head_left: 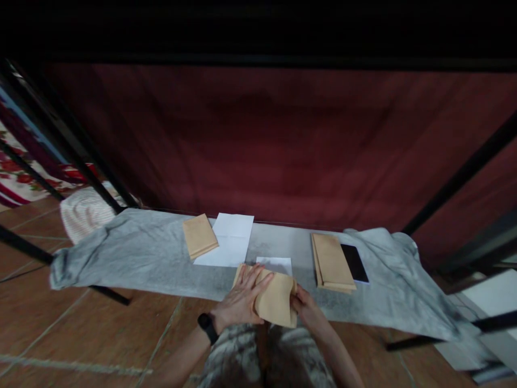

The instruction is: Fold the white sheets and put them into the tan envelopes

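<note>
A brown paper envelope (276, 302) lies over my lap at the near edge of the cloth, its right side bent and slightly lifted. My left hand (242, 297), with a dark band at the wrist, rests flat on the left part of the envelope, fingers stretched out. At the right edge, my right hand (306, 308) pinches the paper; some of its fingertips are hidden behind it. Just beyond the envelope is a small white paper (278, 264), partly covered.
A grey cloth (153, 269) covers the low bench. On it are a brown envelope stack (200, 236) overlapping a white sheet (233, 240), another stack (331, 261) and a dark-screened phone (355, 263). Black metal bars (464, 178) flank a dark red panel (283, 145).
</note>
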`<state>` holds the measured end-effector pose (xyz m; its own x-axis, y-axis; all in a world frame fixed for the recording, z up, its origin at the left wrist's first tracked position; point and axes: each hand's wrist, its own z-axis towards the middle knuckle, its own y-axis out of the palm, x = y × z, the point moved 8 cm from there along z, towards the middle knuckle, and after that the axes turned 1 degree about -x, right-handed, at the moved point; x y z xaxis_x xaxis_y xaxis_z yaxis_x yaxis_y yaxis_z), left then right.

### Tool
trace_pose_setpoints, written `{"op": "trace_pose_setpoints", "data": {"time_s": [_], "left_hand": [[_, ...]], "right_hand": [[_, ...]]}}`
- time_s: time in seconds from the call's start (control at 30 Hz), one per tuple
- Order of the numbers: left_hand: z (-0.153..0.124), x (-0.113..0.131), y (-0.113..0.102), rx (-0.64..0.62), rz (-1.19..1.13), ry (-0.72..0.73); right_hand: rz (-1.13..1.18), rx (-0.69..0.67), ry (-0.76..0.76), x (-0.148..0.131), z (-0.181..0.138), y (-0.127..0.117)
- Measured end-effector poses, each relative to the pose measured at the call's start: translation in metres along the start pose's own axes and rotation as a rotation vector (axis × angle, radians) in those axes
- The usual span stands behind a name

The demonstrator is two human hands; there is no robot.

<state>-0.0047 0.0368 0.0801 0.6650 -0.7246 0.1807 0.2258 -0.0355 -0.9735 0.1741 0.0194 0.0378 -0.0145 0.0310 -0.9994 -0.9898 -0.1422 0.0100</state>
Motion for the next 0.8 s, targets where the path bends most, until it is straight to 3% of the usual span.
{"op": "trace_pose_setpoints", "data": {"time_s": [0.2, 0.37, 0.63, 0.7, 0.8], "left_hand": [[-0.010, 0.015, -0.001, 0.062, 0.003, -0.046], [-0.021, 0.023, 0.006, 0.082, 0.006, -0.129], [-0.042, 0.032, 0.031, 0.083, 0.031, -0.209], [-0.045, 0.034, 0.034, 0.093, 0.045, -0.215], [-0.046, 0.036, 0.035, 0.095, 0.062, -0.223]], "right_hand": [[-0.042, 0.176, -0.011, 0.004, -0.008, -0.026], [-0.194, 0.312, 0.035, 0.009, -0.017, -0.032], [-0.760, 0.394, -0.119, -0.010, -0.040, -0.025], [-0.776, 0.352, -0.119, -0.009, -0.042, -0.018], [-0.614, 0.313, -0.083, -0.001, -0.043, -0.013]]}}
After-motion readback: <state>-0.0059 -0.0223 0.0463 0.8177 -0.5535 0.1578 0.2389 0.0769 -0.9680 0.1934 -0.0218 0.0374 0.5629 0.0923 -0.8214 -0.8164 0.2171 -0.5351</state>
